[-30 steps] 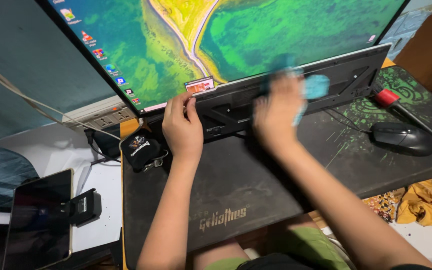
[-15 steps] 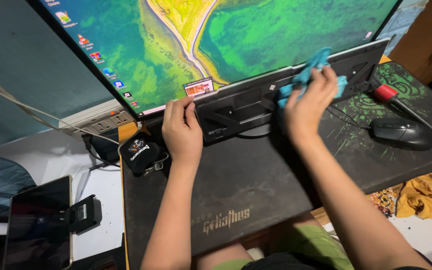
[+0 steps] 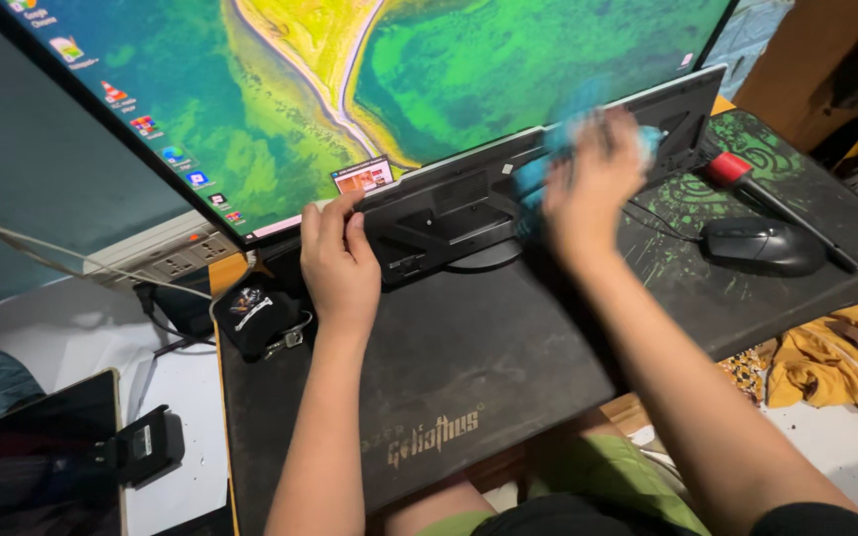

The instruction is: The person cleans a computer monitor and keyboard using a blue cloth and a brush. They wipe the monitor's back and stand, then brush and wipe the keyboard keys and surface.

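Observation:
A large monitor (image 3: 369,79) with a green and yellow desktop picture leans over a black keyboard (image 3: 479,203) propped against its base. My left hand (image 3: 338,260) rests on the keyboard's left end, fingers touching the monitor's lower edge. My right hand (image 3: 593,184), blurred by motion, presses a light blue cloth (image 3: 538,169) against the keyboard's right part. Both sit on a big black desk mat (image 3: 469,367).
A black mouse (image 3: 762,245) and a red-handled tool (image 3: 747,179) lie on the mat at the right. A small black pouch (image 3: 250,310) sits left of my left hand. A tablet (image 3: 47,457) and power strip (image 3: 166,256) are at the left. Yellow cloth (image 3: 826,362) lies lower right.
My right hand with the blue cloth swept right along the keyboard, then back a little to the left. My left hand stayed on the keyboard's left end.

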